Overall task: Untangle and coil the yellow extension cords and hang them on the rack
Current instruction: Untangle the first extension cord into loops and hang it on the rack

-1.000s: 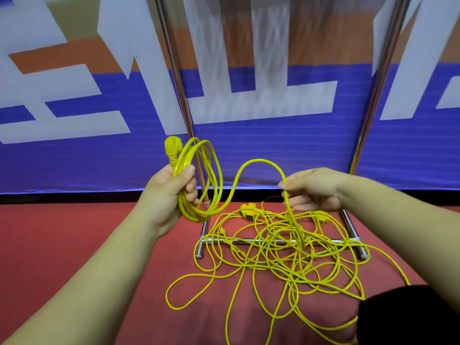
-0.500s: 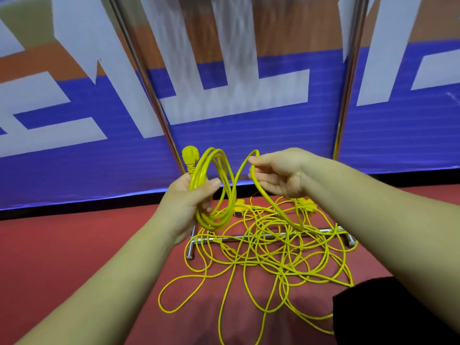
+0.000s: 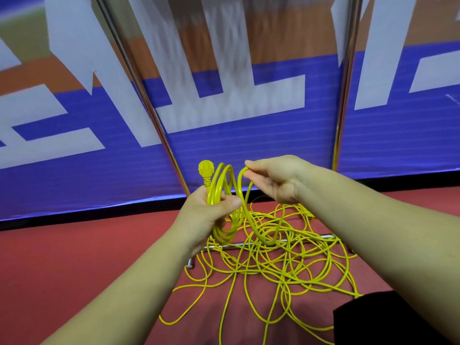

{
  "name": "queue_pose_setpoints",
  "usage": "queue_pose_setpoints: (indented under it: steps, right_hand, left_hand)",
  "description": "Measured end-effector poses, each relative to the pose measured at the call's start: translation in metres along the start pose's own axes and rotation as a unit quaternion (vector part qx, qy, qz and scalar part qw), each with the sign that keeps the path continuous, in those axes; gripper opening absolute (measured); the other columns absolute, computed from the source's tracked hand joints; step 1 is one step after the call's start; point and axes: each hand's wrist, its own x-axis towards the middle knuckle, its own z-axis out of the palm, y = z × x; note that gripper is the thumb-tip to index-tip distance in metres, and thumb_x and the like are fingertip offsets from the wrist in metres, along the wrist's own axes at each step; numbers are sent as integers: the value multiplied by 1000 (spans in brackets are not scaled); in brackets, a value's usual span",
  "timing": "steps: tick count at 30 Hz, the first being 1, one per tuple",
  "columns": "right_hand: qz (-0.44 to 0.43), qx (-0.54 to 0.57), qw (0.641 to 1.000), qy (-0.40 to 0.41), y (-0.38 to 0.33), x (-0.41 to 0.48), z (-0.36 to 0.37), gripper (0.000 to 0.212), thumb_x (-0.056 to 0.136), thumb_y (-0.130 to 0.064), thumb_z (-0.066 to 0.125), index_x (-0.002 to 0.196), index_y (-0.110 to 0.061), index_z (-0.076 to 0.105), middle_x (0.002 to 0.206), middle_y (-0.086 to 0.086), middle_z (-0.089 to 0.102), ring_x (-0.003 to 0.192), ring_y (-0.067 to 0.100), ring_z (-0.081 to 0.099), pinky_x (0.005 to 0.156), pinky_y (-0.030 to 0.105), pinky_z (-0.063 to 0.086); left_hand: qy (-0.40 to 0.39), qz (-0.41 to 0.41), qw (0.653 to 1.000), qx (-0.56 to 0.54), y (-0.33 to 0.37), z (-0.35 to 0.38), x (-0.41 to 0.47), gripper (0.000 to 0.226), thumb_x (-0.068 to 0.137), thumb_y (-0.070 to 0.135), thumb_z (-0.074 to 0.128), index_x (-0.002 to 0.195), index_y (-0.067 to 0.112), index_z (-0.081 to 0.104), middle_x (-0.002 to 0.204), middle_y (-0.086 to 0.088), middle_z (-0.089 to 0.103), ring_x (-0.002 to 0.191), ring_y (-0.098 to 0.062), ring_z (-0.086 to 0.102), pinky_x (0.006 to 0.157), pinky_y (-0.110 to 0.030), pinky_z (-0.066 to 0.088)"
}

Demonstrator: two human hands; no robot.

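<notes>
— What's underfoot here?

— A red floor (image 3: pixel 74 270), smooth and matte, running back to a black strip along the foot of a blue and white banner (image 3: pixel 249 155).

— And what lies on it?

— A loose tangle of yellow extension cord (image 3: pixel 281 267), loops crossing over one another, spread from the middle toward the right. Single strands trail out toward the near edge.

— Anything else down there?

— The chrome base of the rack (image 3: pixel 249 244): a horizontal bar lying flat on the floor, half buried under the cord, with a capped foot end (image 3: pixel 189 263) poking out on the left. Two chrome uprights rise from it
</notes>
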Motion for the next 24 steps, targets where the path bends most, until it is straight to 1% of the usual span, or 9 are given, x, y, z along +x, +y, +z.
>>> queue_pose_setpoints:
  steps: [2,5,7,10,13,16,18,21,24]
  right_hand:
    - [1,15,1000,-11,1,1,2,9,88,-3,70,81,0,65,62,8,72,52,13,71,52,22,59]
    - [-4,22,1000,-19,1,3,3,7,89,-2,69,84,2,65,66,10,73,55,15,72,47,22,57]
    - [-15,12,999,-26,2,5,2,5,91,-2,66,88,2,65,68,11,74,58,16,73,49,23,58]
    - [-33,-116,992,-35,4,6,-4,8,95,-12,64,95,-5,67,78,7,75,68,14,74,56,23,59]
    - [-85,-313,945,-39,7,8,-15,14,93,-24,68,97,-11,69,80,4,74,70,13,72,62,23,57]
    - [-133,-419,895,-68,14,14,-27,15,90,-24,71,89,-10,67,76,3,72,70,15,66,67,28,51]
    - [-124,-478,863,-111,21,13,-31,23,88,-29,73,94,-8,70,82,2,74,79,13,64,76,28,48]
    - [-85,-524,828,-181,32,12,-31,23,95,-25,65,112,-10,70,108,4,74,89,-1,66,81,14,48]
    - [-55,-572,787,-223,42,9,-25,28,99,-26,57,122,-13,68,108,-6,71,93,-7,65,86,14,47]
  left_hand:
    - [-2,-5,1000,-11,1,2,0,34,70,22,81,89,12,55,76,-16,64,52,-15,50,51,-27,43]
    - [-2,-7,1000,-23,1,1,2,32,69,18,79,88,13,54,66,-2,62,54,-16,50,53,-28,44]
    - [-6,-6,1000,-29,3,-1,2,29,70,16,77,89,13,55,65,-1,59,55,-17,50,54,-29,42]
    - [7,-12,998,-58,8,-3,3,22,70,9,69,86,12,54,65,-5,51,52,-17,47,52,-29,40]
    - [23,-1,995,-98,17,-7,3,20,74,1,61,91,8,53,65,-7,47,49,-17,45,47,-29,43]
    - [25,20,992,-118,24,-20,1,31,68,4,58,99,6,52,65,-8,49,53,-19,48,52,-31,44]
    - [21,27,990,-134,28,-30,-1,32,72,3,57,103,7,51,68,-9,51,59,-22,53,58,-34,45]
    - [18,42,982,-183,32,-43,-1,15,88,-5,45,98,6,50,72,-9,52,62,-24,60,58,-35,52]
    - [28,53,973,-222,35,-51,-3,14,90,-6,42,91,5,50,74,-7,54,58,-19,56,58,-33,53]
